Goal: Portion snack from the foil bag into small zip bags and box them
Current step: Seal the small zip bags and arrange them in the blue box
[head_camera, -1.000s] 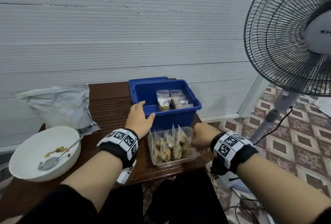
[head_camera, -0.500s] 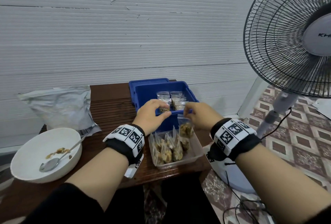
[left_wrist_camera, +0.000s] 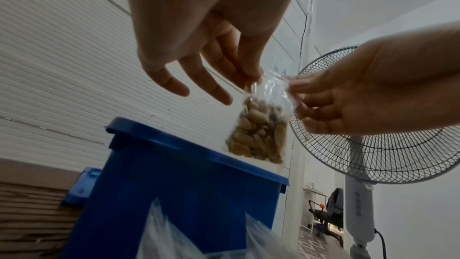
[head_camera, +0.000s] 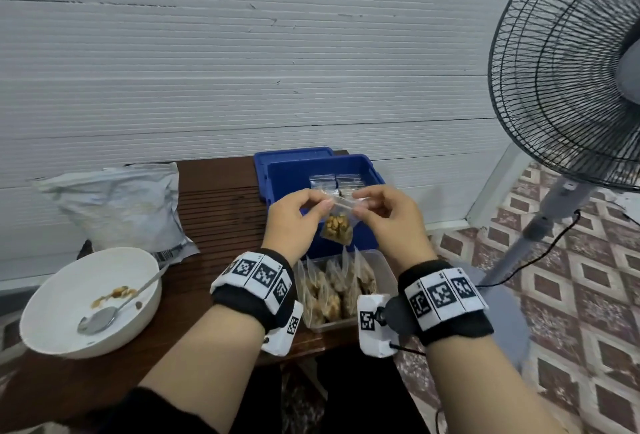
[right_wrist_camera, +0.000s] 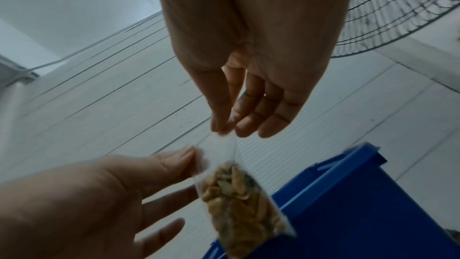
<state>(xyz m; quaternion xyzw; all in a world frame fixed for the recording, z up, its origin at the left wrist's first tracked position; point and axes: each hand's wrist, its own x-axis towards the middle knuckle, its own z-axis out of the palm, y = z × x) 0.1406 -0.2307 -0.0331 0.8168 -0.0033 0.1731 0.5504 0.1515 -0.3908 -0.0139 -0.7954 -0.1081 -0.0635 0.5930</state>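
Item 1, small zip bag [head_camera: 337,225]: clear, its lower half filled with tan snack pieces, held in the air above the near wall of the blue box [head_camera: 323,173]. Your left hand [head_camera: 294,215] pinches its top left corner between thumb and forefinger; the other fingers [left_wrist_camera: 211,90] on that hand spread loosely. Your right hand [head_camera: 388,217] pinches the top right corner, its remaining fingers lightly curled. The two hands sit close together, joined only by the bag's top edge.

Item 2, blue box: open, on the wooden table [head_camera: 214,211], a few flat filled zip bags [head_camera: 323,182] lying inside against its far side. A blue lid [head_camera: 291,153] stands just behind the box.

Item 3, clear tray [head_camera: 381,260]: just in front of the blue box, touching or nearly touching it; packed with filled zip bags standing upright.

Item 4, foil bag [head_camera: 117,205]: well to the left of the blue box, slumped against the wall, top crumpled.

Item 5, white bowl [head_camera: 69,302]: left of the blue box and nearer you, at the table edge, holding a metal spoon [head_camera: 104,315] and a small remnant of snack.

Item 6, standing fan [head_camera: 568,80]: right of the blue box, on the tiled floor.
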